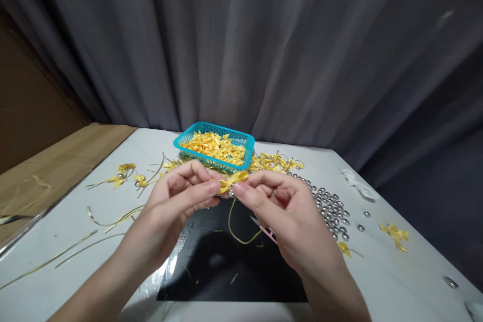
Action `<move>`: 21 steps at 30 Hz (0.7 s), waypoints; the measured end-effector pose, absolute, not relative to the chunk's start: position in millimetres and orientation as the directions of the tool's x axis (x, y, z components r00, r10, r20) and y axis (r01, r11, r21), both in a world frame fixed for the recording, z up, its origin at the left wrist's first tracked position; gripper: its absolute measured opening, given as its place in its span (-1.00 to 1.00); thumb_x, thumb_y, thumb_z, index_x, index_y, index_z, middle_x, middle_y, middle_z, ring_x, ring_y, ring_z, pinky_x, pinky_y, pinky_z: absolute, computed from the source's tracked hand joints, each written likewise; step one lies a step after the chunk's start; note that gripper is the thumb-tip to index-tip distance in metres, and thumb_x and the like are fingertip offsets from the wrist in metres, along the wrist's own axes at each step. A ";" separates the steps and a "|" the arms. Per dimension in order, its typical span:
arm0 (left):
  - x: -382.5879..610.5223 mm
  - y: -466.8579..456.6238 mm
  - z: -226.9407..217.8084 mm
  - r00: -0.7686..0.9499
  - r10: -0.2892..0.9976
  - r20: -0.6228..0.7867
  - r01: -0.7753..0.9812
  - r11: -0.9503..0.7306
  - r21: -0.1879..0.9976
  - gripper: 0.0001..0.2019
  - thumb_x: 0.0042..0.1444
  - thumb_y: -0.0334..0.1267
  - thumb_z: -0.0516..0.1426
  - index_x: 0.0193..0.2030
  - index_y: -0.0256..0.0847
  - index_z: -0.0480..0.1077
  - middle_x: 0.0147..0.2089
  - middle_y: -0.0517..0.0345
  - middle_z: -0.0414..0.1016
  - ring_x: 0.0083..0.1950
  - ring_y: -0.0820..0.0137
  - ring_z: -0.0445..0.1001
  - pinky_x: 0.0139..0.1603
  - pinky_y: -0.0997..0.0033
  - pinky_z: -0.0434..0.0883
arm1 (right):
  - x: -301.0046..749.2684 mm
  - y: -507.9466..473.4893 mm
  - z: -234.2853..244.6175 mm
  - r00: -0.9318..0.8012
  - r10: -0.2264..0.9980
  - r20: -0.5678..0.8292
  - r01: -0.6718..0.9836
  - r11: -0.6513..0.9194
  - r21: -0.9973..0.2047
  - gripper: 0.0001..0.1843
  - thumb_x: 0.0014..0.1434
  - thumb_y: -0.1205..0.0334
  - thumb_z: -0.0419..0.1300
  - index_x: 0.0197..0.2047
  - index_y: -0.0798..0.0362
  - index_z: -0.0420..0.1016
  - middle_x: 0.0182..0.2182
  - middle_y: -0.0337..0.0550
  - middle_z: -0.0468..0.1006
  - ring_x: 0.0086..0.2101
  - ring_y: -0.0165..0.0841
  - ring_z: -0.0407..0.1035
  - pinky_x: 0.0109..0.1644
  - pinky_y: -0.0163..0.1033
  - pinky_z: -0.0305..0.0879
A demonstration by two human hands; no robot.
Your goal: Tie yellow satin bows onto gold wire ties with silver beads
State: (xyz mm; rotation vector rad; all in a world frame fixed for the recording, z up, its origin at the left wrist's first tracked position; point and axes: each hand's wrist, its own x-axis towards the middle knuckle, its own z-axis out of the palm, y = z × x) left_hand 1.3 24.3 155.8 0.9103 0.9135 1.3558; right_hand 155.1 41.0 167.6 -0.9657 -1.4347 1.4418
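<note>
Where the table (396,282) meets a cardboard sheet (56,161) along its left edge, gold strips (56,256) lie scattered over the white top; bare surface stays open toward the right corner. Over a black mat (226,266), the left hand (177,196) and right hand (279,206) meet fingertip to fingertip, each grip pinched tight on one small yellow bow (234,180) held above the table, a thin tail hanging below it. Behind them a teal basket (188,136) holds a heap of yellow ribbon pieces (215,147); silver beads (332,206) spread to its right.
</note>
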 end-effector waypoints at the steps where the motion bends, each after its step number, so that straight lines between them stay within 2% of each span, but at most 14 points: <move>1: 1.1 25.4 156.0 0.018 1.000 -0.026 -0.377 0.031 0.926 -0.84 -0.10 -0.28 0.29 -0.51 -0.20 0.37 -0.43 0.28 0.45 -0.38 0.56 0.41 -0.40 0.72 0.38 | 154.9 41.5 167.6 -0.327 0.944 0.041 -0.049 0.026 -0.998 -0.71 0.02 0.07 0.25 -0.45 0.14 0.38 -0.73 -0.44 0.04 -0.70 -0.64 -0.14 -0.67 -0.45 -0.24; 5: 0.6 29.9 154.9 0.019 0.998 -0.062 -0.347 0.064 0.935 -0.84 -0.12 -0.27 0.30 -0.48 -0.21 0.39 -0.50 0.30 0.38 -0.44 0.57 0.37 -0.44 0.70 0.36 | 153.1 43.7 167.6 -0.337 0.941 -0.004 -0.034 -0.016 -0.999 -0.73 -0.02 0.12 0.30 -0.47 0.15 0.38 -0.73 -0.45 0.04 -0.70 -0.66 -0.14 -0.67 -0.46 -0.25; 11: -4.1 35.2 149.4 0.060 0.996 -0.071 -0.305 0.086 0.949 -0.84 -0.14 -0.27 0.30 -0.39 -0.19 0.46 -0.50 0.25 0.46 -0.41 0.53 0.44 -0.38 0.66 0.34 | 153.1 50.0 164.6 -0.361 0.930 -0.071 -0.058 -0.099 -0.993 -0.70 -0.10 0.14 0.36 -0.48 0.14 0.36 -0.74 -0.46 0.08 -0.71 -0.66 -0.14 -0.67 -0.45 -0.27; 21: -8.7 35.3 149.0 0.040 0.999 -0.033 -0.233 0.041 0.972 -0.90 -0.12 -0.29 0.29 -0.44 -0.17 0.47 -0.54 0.28 0.42 -0.44 0.57 0.39 -0.41 0.67 0.29 | 156.9 56.6 164.4 -0.487 0.868 -0.102 -0.041 -0.139 -0.989 -0.71 -0.08 0.13 0.36 -0.44 0.16 0.39 -0.75 -0.46 0.14 -0.74 -0.67 -0.15 -0.69 -0.43 -0.30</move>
